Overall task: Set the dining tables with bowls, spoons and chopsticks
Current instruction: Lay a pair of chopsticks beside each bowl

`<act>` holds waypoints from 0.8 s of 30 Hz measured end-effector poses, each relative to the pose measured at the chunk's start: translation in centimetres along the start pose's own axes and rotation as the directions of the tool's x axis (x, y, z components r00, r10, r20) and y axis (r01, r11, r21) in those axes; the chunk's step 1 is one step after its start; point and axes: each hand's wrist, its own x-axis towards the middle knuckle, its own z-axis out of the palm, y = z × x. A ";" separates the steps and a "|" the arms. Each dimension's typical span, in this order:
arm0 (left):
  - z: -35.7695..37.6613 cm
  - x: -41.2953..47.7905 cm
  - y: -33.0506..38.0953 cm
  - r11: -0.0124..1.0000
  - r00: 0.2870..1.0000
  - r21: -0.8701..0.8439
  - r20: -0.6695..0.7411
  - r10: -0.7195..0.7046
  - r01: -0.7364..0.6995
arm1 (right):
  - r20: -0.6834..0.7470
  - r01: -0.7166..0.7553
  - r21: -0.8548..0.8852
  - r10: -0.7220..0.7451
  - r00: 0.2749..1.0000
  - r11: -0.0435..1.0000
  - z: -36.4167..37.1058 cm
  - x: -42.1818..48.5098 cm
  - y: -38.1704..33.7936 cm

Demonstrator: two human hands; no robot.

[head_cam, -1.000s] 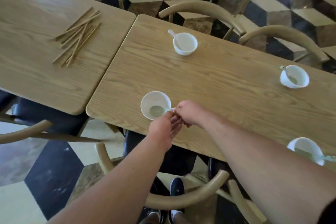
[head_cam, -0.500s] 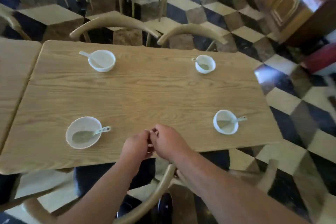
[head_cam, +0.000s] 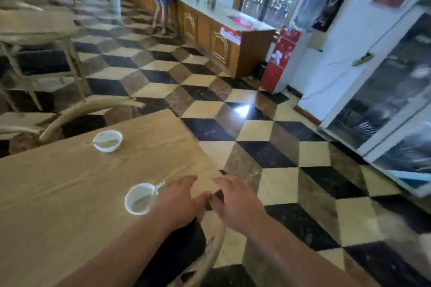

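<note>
Floor [head_cam: 277,184]: polished tiles in cream, brown and black, laid as a cube pattern; spreads ahead and to the right of both hands.
Dining table [head_cam: 70,193]: pale wood with visible grain, rounded corner; lies under and left of the left hand.
Counter [head_cam: 210,37]: brown wood panels with carved frames and a light top, far ahead of the hands. A red-and-white label sits on its end; the writing is too blurred to read.
Chair [head_cam: 88,109]: curved light-wood backrest, beyond the table's far edge.
Left hand [head_cam: 179,202]: fingers loosely spread, palm down, holding nothing, over the table's corner.
Right hand [head_cam: 235,205]: fingers loosely spread, empty, just beside the left hand, thumbs nearly meeting.
Near bowl [head_cam: 139,198]: small, round, white, glossy; on the table just left of the left hand.
Far bowl [head_cam: 108,140]: same make, well ahead and left of the hands.
Spoon [head_cam: 157,187]: pale, handle resting on the near bowl's rim, pointing toward the left hand.
</note>
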 end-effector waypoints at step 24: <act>14.6 33.5 39.3 0.894 0.948 0.319 0.166 0.273 -0.313 | -0.012 -0.490 -0.038 0.490 0.872 0.871 -18.0 8.5 49.2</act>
